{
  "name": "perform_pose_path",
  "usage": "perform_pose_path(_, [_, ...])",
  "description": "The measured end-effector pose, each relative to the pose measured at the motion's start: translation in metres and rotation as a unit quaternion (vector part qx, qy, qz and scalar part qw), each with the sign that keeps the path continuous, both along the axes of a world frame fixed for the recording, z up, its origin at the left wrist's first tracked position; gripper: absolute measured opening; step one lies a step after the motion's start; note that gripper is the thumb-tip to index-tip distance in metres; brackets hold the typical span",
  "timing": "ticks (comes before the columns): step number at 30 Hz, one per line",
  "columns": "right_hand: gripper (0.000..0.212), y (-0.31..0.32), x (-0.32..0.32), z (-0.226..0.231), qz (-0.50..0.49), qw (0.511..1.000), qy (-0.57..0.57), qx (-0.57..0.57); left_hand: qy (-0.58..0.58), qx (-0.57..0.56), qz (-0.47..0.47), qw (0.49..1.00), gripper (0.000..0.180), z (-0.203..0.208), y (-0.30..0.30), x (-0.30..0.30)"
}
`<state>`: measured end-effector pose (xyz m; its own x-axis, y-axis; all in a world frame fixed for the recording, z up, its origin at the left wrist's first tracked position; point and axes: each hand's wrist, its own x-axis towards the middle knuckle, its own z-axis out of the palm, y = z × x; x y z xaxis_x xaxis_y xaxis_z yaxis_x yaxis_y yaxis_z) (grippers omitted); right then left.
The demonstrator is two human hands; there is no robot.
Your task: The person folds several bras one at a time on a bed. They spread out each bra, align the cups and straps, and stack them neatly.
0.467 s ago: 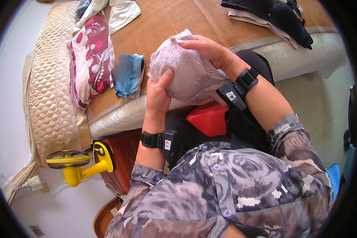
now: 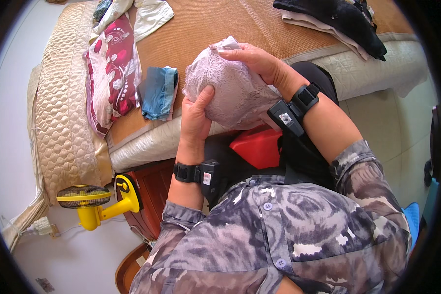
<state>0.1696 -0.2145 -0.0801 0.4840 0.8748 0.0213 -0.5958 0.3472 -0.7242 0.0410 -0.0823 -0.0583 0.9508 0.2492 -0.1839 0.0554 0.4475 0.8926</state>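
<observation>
A pale pink lace bra point(image 2: 230, 90), its rounded cups bunched together, is held up over my lap at the bed's edge. My left hand point(image 2: 197, 111) grips its lower left side, thumb on the lace and the other fingers hidden behind. At the upper right, my right hand point(image 2: 254, 60) pinches the top edge between thumb and fingers. Folded blue cloth point(image 2: 159, 93) lies on the bed just left of the bra.
The bed has a brown woven mat point(image 2: 206, 19). On it are a maroon and white patterned cloth point(image 2: 115, 68), a white garment point(image 2: 152, 17) and black clothing point(image 2: 333, 19). A yellow fan point(image 2: 90, 215) stands at left, above a reddish-brown cabinet point(image 2: 152, 196). Something red point(image 2: 257, 147) shows between my legs.
</observation>
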Motion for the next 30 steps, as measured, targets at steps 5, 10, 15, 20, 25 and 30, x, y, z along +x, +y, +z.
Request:
perform_pose_path(5, [0.036,0.0,-0.001,0.002,-0.004,1.0,-0.006,-0.004,-0.003,0.0,0.003,1.0,0.04,-0.001,0.001,0.0])
perform_pose_path(10, [0.04,0.0,-0.002,0.003,0.01,0.999,-0.017,-0.026,-0.036,0.022,0.041,0.998,0.033,0.012,0.006,0.002])
perform_pose_path(15, [0.046,-0.001,-0.006,-0.001,0.08,0.995,-0.054,0.004,-0.067,0.025,0.076,0.995,0.036,0.017,0.021,0.003])
perform_pose_path(20, [0.044,-0.006,-0.009,0.003,0.08,0.995,-0.065,-0.001,-0.046,-0.033,0.058,0.997,0.051,0.023,0.021,-0.004])
perform_pose_path(25, [0.042,-0.016,-0.013,0.004,0.059,0.996,-0.067,-0.005,-0.066,-0.039,0.041,0.996,0.047,0.027,0.019,-0.011])
perform_pose_path(30, [0.037,-0.018,-0.013,-0.007,-0.025,0.999,-0.031,-0.008,-0.068,0.13,0.008,0.989,0.023,0.008,0.029,-0.022])
